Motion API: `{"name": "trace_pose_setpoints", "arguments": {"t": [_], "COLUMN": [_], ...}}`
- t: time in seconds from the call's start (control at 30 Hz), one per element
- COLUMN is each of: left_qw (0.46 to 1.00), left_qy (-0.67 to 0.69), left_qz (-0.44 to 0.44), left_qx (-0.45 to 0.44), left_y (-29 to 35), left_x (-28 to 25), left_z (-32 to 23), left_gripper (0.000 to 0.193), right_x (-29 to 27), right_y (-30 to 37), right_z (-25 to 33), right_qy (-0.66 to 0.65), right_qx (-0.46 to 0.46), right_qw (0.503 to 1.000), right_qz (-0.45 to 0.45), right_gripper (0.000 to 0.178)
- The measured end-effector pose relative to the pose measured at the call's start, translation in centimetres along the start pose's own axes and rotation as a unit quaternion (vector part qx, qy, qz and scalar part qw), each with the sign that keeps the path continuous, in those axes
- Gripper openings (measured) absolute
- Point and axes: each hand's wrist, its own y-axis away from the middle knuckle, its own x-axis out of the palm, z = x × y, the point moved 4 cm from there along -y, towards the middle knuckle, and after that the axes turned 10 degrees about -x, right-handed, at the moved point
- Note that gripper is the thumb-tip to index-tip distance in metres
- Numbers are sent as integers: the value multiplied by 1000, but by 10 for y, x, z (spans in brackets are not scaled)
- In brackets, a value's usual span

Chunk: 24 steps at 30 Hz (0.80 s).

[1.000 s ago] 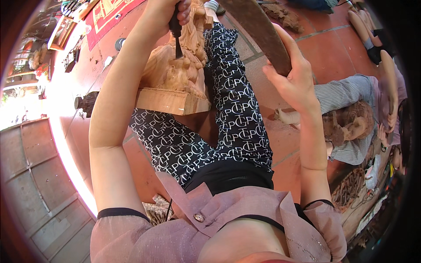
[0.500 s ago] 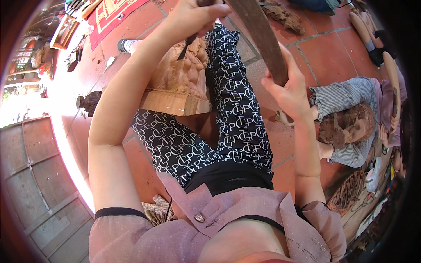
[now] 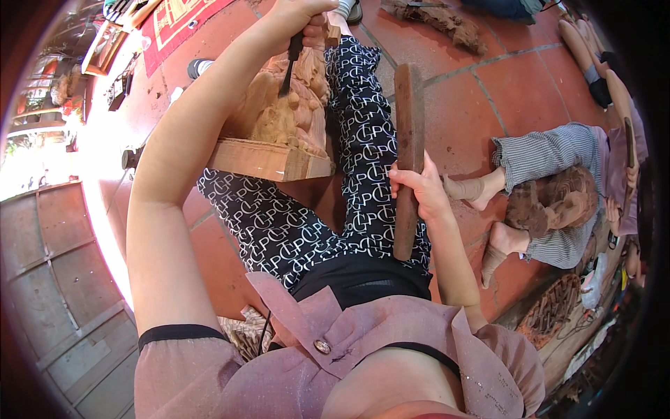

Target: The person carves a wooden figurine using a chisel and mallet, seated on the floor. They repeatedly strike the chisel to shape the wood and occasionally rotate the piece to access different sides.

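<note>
My left hand (image 3: 307,19) is closed around the dark handle of a chisel (image 3: 287,73). The chisel points down, and its blade tip meets the upper side of a pale wood carving (image 3: 279,115). That carving has rounded relief shapes on a squared block base, and it rests between my legs. Gripped in my right hand (image 3: 424,190) is a long, flat brown wooden club (image 3: 409,105), held about upright over my right thigh, apart from the chisel and carving.
A co-worker in striped trousers (image 3: 551,150) sits at the right with a brown wood carving (image 3: 558,202) in the lap. A rough wood piece (image 3: 440,24) lies on the tiled floor ahead. A red mat (image 3: 174,28) is at the far left, a woven basket (image 3: 551,311) at the lower right.
My right hand has brought the wooden club down and back toward me, away from the chisel's top. The left hand and chisel have shifted slightly left; the carving has moved a little.
</note>
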Motion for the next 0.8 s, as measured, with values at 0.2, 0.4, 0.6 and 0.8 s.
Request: {"name": "trace_pose_setpoints", "arguments": {"t": [0.2,0.4,0.6,0.8], "left_qw": [997,981,993,994], "left_qy": [76,106,-11,-52], "left_qz": [4,-1,-15,-11], "left_qx": [-30,160,119,99], "left_y": [2,28,36,36], "left_x": [-16,-29,10,19], "left_z": [0,-47,-32,-27], "left_gripper": [22,31,30,27], "right_x": [-5,-10,-10,-9], "right_y": [-3,-4,-9,-11], "right_z": [-30,-52,-52,-52], "right_qy": [-25,-22,-14,-17], "right_qx": [43,89,94,96], "right_qw": [999,996,996,995], "right_qz": [0,-6,-1,-7], "right_gripper": [51,47,51,55]}}
